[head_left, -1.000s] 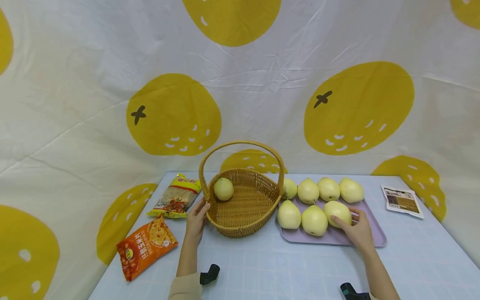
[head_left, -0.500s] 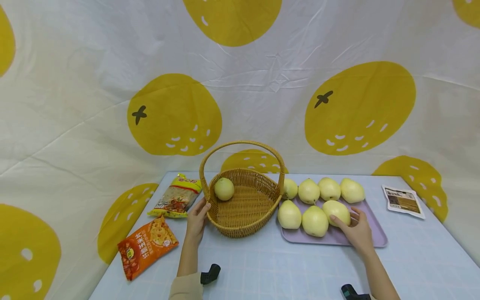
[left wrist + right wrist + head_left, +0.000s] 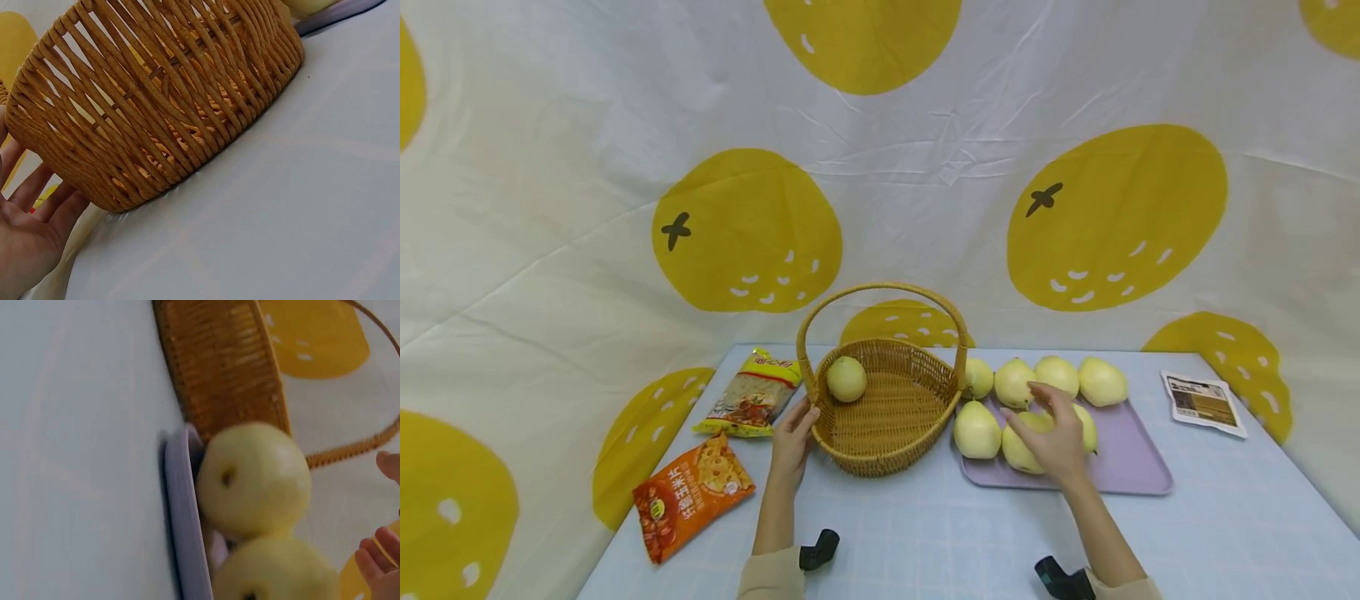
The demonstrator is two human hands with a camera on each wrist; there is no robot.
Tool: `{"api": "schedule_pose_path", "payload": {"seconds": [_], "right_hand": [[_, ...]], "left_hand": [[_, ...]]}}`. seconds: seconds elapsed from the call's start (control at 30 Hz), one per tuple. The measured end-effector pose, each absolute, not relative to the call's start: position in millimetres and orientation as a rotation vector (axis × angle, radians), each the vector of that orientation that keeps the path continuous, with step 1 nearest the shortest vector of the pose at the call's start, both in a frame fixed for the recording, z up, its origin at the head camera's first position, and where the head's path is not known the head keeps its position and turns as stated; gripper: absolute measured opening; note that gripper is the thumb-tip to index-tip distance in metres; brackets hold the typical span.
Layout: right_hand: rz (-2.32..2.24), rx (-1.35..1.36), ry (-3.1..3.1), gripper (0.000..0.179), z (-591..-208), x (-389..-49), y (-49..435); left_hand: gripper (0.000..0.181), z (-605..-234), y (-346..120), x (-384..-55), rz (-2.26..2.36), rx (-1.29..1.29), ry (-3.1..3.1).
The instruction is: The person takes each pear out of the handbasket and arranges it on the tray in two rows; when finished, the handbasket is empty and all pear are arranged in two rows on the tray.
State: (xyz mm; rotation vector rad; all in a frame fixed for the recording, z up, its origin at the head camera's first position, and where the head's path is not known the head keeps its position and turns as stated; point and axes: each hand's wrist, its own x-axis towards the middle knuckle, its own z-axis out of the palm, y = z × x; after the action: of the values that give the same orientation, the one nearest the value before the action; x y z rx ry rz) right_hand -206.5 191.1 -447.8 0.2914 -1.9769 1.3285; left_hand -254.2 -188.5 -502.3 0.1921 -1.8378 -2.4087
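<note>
At the left of the wicker basket (image 3: 880,425), my left hand (image 3: 792,437) holds its side, thumb at the rim. The left wrist view shows the fingers (image 3: 56,203) of that hand against the outer weave. One pale yellow pear (image 3: 847,379) lies inside the basket. My right hand (image 3: 1056,442) hovers over the front row of pears on the purple tray (image 3: 1131,454), thumb and fingers spread apart with nothing between them. It partly covers a front pear (image 3: 1022,450) and the pear (image 3: 1086,429) to its right.
Left of the basket lie a yellow noodle bag (image 3: 752,396) and an orange snack bag (image 3: 692,496). A small white packet (image 3: 1204,403) is right of the tray. The basket's tall handle (image 3: 880,286) arches over it. Behind the table hangs a fruit-print cloth (image 3: 925,208).
My right hand has let go of the front right pear and moved left over the middle of the front row. That pear stays on the tray. The left hand and basket have not moved.
</note>
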Motion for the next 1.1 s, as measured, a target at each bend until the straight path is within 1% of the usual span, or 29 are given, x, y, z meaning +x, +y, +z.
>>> {"api": "schedule_pose_path", "payload": {"seconds": [0.07,0.17,0.3,0.47,0.7,0.9,1.1], "right_hand": [[1.428,0.394,-1.967,0.051,-437,-206,166],[1.561,0.474,-1.974,0.049,-423,-206,133],[1.675,0.535,-2.028,0.049,-418,-216,101],[1.845,0.576,-2.136,0.055,-417,-234,75],[1.975,0.582,-2.246,0.064,-410,-263,50],[2.025,0.557,-2.358,0.07,-413,-276,25],[1.947,0.45,-2.393,0.076,-440,-310,-4]], "left_hand": [[0.059,-502,-189,-254,-2.4,0.194,-1.835],[0.058,-503,-189,-255,-2.403,0.199,-1.835],[0.058,-504,-188,-255,-2.421,0.212,-1.831],[0.058,-504,-187,-255,-2.415,0.215,-1.844],[0.057,-504,-188,-256,-2.416,0.221,-1.846],[0.056,-504,-190,-255,-2.409,0.205,-1.863],[0.055,-503,-189,-256,-2.417,0.218,-1.849]]}}
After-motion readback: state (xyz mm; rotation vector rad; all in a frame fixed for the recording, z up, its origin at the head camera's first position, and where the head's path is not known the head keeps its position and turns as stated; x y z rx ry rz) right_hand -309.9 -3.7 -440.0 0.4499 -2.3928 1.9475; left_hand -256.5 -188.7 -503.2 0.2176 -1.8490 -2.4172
